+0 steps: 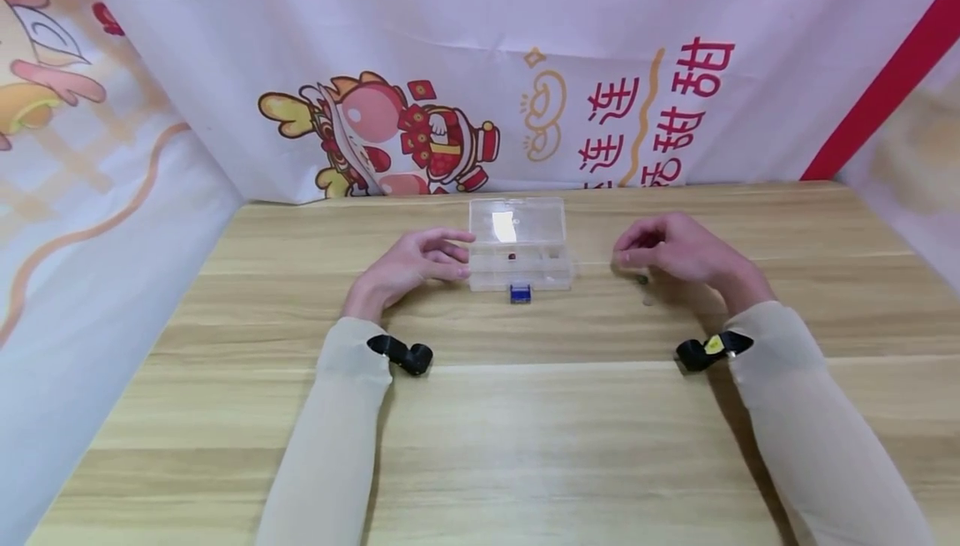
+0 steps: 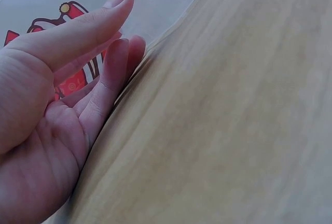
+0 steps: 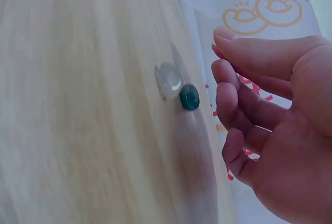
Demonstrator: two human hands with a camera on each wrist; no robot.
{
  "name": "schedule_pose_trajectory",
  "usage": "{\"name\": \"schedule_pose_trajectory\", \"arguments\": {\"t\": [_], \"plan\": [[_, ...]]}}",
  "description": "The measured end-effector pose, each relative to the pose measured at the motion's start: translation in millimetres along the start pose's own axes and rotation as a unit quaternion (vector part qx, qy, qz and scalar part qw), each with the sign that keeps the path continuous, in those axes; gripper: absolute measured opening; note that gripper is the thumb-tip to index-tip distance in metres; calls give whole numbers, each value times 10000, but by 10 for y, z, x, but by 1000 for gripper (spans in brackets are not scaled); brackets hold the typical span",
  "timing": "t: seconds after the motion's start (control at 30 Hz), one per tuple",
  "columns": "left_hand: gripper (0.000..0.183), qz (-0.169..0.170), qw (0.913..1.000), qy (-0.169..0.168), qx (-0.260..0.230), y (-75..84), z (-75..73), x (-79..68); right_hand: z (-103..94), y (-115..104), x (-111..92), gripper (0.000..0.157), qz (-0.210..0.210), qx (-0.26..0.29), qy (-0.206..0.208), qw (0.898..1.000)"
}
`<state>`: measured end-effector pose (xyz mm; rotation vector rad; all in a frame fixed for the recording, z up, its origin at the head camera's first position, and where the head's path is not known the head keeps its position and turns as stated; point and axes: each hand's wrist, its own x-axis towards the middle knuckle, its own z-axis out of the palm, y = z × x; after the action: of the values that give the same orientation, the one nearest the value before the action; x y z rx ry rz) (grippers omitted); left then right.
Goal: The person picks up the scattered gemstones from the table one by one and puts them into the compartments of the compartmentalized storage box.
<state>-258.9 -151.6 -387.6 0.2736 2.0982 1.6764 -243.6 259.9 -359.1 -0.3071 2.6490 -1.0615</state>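
A clear plastic box (image 1: 520, 275) stands on the table with its lid (image 1: 517, 222) raised and a blue latch (image 1: 520, 293) at its front. Inside it lies a small dark red bead (image 1: 512, 257). My left hand (image 1: 420, 261) is at the box's left side, fingers slightly bent and the thumb apart from them. To the right of the box, my right hand (image 1: 675, 250) hovers with loosely curled fingers, thumb close to the index finger; nothing shows between them. Below it on the table lie a dark green bead (image 3: 190, 97) and a pale translucent bead (image 3: 169, 80), side by side.
The wood-grain table (image 1: 525, 446) reaches back to a white printed cloth (image 1: 465, 46) hanging just behind the box. Another cloth (image 1: 90, 196) hangs along the left side. A small black camera (image 1: 405, 354) is strapped to the left wrist, another camera (image 1: 705, 350) to the right.
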Motion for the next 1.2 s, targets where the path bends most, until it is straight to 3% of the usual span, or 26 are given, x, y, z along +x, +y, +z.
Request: {"name": "schedule_pose_trajectory", "arguments": {"t": [0.37, 0.77, 1.2], "plan": [[55, -7, 10000, 18, -41, -14, 1, -27, 86, -145, 3, 22, -160, 233, 192, 9994], [56, 68, 10000, -7, -6, 1, -2, -27, 156, -319, 27, 25, -386, 324, 856, 9951], [54, 85, 10000, -12, -50, -5, -4, -16, 247, -414, 45, 23, -511, 373, 815, 9947]]}}
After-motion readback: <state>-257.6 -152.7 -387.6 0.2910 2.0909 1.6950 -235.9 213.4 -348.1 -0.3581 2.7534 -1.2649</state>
